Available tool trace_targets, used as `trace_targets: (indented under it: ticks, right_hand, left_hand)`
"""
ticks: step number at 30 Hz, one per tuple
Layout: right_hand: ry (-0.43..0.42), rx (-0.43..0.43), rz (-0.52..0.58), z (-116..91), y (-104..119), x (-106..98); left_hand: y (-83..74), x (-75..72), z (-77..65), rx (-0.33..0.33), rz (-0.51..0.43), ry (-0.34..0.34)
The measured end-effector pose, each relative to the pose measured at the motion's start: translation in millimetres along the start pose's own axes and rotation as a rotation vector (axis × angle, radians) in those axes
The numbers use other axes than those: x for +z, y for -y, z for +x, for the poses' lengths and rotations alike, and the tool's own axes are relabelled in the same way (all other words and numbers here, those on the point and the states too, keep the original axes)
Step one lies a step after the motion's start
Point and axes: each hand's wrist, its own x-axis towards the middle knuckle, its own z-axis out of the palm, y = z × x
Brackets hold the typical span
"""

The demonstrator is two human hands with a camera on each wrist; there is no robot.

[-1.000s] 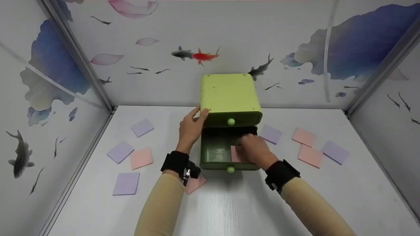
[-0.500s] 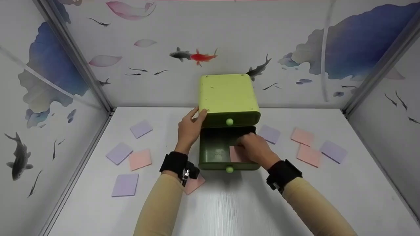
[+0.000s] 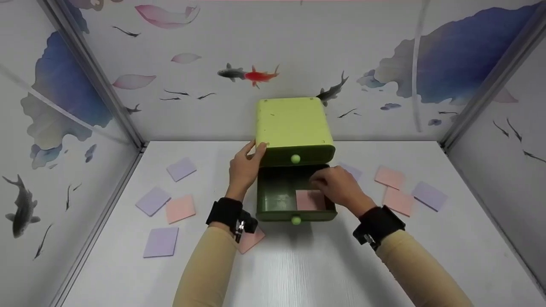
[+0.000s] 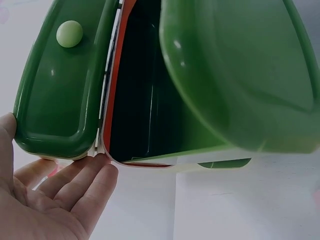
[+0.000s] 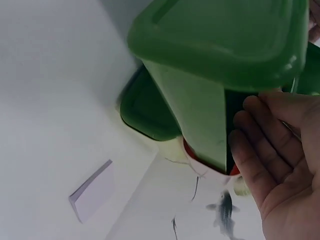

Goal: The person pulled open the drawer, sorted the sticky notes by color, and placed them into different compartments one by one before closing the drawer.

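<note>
A small yellow-green cabinet [image 3: 293,121] with dark green drawers stands near the back wall. Its pulled-out drawer [image 3: 276,194] has a pink square sticky-note-like piece [image 3: 310,200] lying inside on the right. My left hand [image 3: 244,170] rests against the cabinet's left side, thumb by the top front corner and fingers along the side. Over the drawer's right wall hovers my right hand [image 3: 339,185], fingers loosely bent and apart from the pink square. The right wrist view shows no object in the right hand's [image 5: 280,160] fingers, whose tips the drawer partly hides.
Purple squares [image 3: 161,242] and pink squares [image 3: 181,209] lie scattered on the white table [image 3: 290,273], left and right of the cabinet. One pink square [image 3: 251,241] is partly under the left wrist. Another green drawer front [image 5: 150,107] shows below the pulled-out one.
My right hand has lifted off the pink square and drawn back slightly to the right, leaving the square in the drawer. The left hand stays at the cabinet's side.
</note>
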Motion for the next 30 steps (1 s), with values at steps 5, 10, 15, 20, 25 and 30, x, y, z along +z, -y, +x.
trace_targets:
  ticks: [5,10,15,20,25,30]
  right_hand:
    - [-0.023,0.030,0.001,-3,-7,-8]
    - [-0.010,0.061,0.008,-6,-10,-12]
    - [-0.007,0.089,0.017,-10,-11,-16]
    - [-0.035,0.103,0.020,-12,-12,-20]
    - [-0.055,0.138,0.027,-14,-16,-24]
    - [-0.049,0.181,0.027,-14,-20,-24]
  left_hand:
    - [-0.4,-1.2,-1.4,-0.011,-0.002,0.010]
    - [-2.3,-3.0,-1.2,-0.007,-0.005,0.021]
    - [-3.0,-4.5,-1.1,0.012,-0.013,0.038]
    - [0.5,-8.0,-2.3,0.031,-0.006,0.048]
    - [10.3,-14.8,-4.7,0.055,0.063,0.013]
    - [30.3,-28.7,-11.2,0.072,0.231,-0.039]
